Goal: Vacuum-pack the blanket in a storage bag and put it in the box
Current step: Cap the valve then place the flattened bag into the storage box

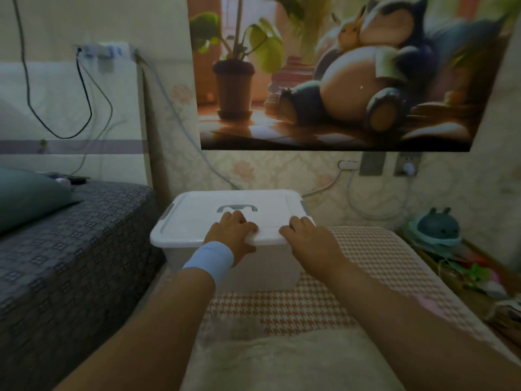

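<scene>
The left hand [234,235], with a pale blue wristband [210,256] just behind it, grips the front edge of the lid [197,215]: its fingers are curled over the top and the thumb is tucked under the rim. The right hand [306,238] holds the same edge just beside it, nearer the right front corner, fingers bent over the top and the thumb lying along the rim. From where I stand the lid sits flat on the white plastic box [262,266], with a grey handle [236,207] in the middle of the lid just beyond the left fingers and a grey latch [166,213] at the left end. The box stands at the far end of a cushion with a houndstooth cover [366,258], close to the wall. The blanket [282,359], cream and fluffy, lies on that same cover at the near end between the two forearms, apart from the box, and a shiny film that looks like the storage bag [234,325] shows over its far edge; how far the bag covers it I cannot tell. To the left is a bed [70,249] with a dark patterned spread and a green pillow [28,196]. A large cartoon poster [338,80] hangs above the box, cables [84,94] trail down the wall on the left, and a blue-green plush toy [437,227] sits low on the right.
</scene>
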`<state>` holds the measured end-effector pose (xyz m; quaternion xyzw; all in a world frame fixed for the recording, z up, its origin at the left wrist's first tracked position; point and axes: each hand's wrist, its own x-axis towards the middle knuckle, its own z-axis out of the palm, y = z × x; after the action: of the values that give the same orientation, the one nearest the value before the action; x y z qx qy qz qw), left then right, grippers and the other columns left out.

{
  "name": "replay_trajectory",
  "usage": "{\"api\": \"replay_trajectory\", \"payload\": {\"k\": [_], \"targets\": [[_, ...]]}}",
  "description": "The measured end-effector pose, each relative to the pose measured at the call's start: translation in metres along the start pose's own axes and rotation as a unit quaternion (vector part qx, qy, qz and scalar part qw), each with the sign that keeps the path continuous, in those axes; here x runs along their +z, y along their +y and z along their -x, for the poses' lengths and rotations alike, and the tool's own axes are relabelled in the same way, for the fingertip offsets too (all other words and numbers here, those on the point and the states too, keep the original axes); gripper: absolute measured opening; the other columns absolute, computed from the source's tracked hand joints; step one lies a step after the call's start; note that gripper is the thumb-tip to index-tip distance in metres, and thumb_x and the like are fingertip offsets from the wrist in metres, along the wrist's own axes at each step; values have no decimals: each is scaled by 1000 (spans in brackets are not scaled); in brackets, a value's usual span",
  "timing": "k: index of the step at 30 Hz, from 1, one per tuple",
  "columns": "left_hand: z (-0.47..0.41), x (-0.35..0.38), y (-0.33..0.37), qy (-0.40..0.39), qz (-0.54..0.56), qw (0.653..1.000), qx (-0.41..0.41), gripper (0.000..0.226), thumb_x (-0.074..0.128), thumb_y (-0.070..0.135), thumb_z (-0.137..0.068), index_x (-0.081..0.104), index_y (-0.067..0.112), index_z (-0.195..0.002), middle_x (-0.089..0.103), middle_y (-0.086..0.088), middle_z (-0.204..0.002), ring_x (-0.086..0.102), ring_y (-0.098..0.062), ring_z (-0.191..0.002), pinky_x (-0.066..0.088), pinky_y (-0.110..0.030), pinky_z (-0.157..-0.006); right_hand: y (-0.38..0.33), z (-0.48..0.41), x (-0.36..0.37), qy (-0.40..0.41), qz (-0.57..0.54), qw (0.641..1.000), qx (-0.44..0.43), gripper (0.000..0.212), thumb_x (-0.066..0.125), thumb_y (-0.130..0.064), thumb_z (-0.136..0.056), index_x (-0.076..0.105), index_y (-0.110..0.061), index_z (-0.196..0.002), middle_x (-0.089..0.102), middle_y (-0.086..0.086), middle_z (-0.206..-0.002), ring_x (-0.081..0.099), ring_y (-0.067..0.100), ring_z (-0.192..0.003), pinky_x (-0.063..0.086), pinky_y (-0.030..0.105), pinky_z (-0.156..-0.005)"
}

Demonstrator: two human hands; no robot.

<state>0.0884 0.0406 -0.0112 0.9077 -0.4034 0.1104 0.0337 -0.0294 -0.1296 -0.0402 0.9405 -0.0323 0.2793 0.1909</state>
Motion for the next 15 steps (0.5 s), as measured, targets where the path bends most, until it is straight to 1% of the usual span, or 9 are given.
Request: {"api": "replay_trajectory", "payload": {"k": [2,5,7,9,11,13,15], "targets": [[16,-2,25,-4,18,1000,20,54,61,51,-86,46,37,-136,33,2,-146,32,-24,-132,34,-40,-108,6,31,-11,-1,-4,999,39,35,75,-6,-64,62,-19,-94,55,4,-88,54,24,-75,25,30,-45],[37,0,60,-1,56,998,25,55,60,53,-86,45,37,-136,29,2,-153,32,-24,-137,27,-42,-114,18,70,-22,9,-26,996,84,34,69,-5,-69,63,-20,-98,55,4,-88,54,25,-76,33,32,-47],[51,-2,82,-3,79,997,28,52,59,52,-86,45,33,-133,35,3,-150,34,-22,-135,25,-43,-114,23,93,-30,30,-42,993,107,35,69,-5,-69,65,-21,-100,56,3,-88,55,26,-76,38,34,-53],[59,-3,96,-8,85,996,18,51,57,58,-85,47,32,-127,45,5,-140,40,-21,-128,27,-45,-112,22,109,-35,48,-65,990,112,35,68,-8,-68,66,-22,-100,57,2,-89,55,26,-78,39,36,-62],[66,-5,107,2,100,995,-11,49,49,67,-83,52,32,-118,52,5,-130,46,-22,-120,33,-45,-106,21,123,-44,48,-108,987,105,32,65,-19,-66,66,-23,-98,57,-1,-90,53,23,-81,40,37,-70],[70,-5,113,36,96,994,-32,44,40,67,-88,55,32,-110,53,3,-124,47,-24,-116,38,-43,-99,20,128,-52,45,-168,979,110,28,59,-35,-68,68,-25,-92,56,-5,-90,51,18,-83,41,37,-76],[74,-2,118,71,74,994,-32,41,37,62,-91,53,32,-114,51,0,-126,44,-26,-116,38,-42,-95,23,124,-57,59,-239,958,149,22,53,-41,-69,67,-26,-79,56,-7,-87,51,16,-84,45,40,-77]]}}
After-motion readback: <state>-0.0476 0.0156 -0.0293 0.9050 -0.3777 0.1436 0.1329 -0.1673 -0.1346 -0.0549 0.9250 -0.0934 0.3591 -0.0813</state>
